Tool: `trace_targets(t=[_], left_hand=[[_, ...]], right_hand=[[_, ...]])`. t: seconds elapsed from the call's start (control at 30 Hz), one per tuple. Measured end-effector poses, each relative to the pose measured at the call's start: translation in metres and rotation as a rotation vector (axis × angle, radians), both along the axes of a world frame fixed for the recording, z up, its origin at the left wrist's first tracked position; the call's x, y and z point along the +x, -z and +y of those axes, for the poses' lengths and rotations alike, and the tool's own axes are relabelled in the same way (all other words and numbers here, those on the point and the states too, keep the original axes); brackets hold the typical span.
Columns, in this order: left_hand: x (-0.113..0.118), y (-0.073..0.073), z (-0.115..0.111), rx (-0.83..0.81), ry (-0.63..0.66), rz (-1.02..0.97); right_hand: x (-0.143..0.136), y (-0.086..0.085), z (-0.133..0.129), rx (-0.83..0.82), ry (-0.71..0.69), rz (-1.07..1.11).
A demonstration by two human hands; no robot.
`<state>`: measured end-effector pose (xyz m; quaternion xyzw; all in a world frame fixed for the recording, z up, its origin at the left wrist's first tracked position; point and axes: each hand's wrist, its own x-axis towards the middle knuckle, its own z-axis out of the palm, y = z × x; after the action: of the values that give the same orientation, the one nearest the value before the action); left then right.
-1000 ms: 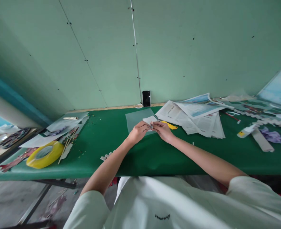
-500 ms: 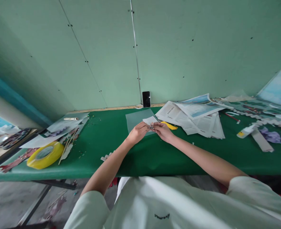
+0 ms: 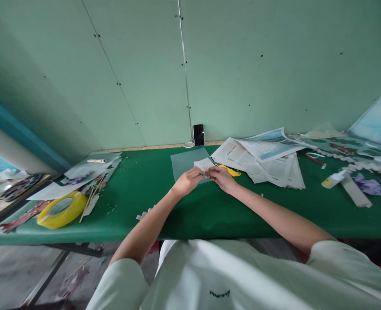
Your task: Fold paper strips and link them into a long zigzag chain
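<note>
Over the middle of the green-covered table point(image 3: 138, 172), my left hand point(image 3: 187, 181) and my right hand point(image 3: 223, 178) meet with fingertips pinched together. Between them is a small greyish-white piece, mostly hidden by the fingers, so its kind cannot be made out. Just beyond the fingertips lies a small white paper point(image 3: 203, 164) on a translucent sheet point(image 3: 182, 162). Beside my right hand, partly covered by it, is a yellow-handled tool point(image 3: 230, 171). A little strip of pale folded pieces point(image 3: 142, 214) lies near my left forearm.
A phone point(image 3: 198, 134) leans on the wall. Printed papers point(image 3: 258, 161) spread at the right, near a glue bottle point(image 3: 334, 178) and crumpled purple material point(image 3: 367, 185). At the left are a yellow tape roll point(image 3: 53, 217), thin sticks point(image 3: 91, 198) and white sheets point(image 3: 53, 190).
My fingers have shifted slightly around the small piece, and both hands stay together in the same place. The view has moved by a tiny amount.
</note>
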<state>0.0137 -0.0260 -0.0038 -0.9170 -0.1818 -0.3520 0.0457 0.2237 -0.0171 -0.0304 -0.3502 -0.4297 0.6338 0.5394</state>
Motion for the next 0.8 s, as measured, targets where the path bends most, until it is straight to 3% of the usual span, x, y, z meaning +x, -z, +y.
trace_targets(t=[0.2,0.53,0.8], left_hand=[[0.0009,-0.0013,-0.0007,0.034,-0.027,0.037],[0.0067,-0.0048,-0.0013,-0.022,-0.074,-0.099],[0.0067,0.0002,0.0016,0.023,-0.019,-0.145]], right_hand=[[-0.0028,-0.0010,-0.0052,-0.020,0.029,0.015],[-0.0034,0.0039,-0.0034,-0.006,-0.012,0.089],[-0.0030,0.0042,-0.0050,0.040,-0.016,0.078]])
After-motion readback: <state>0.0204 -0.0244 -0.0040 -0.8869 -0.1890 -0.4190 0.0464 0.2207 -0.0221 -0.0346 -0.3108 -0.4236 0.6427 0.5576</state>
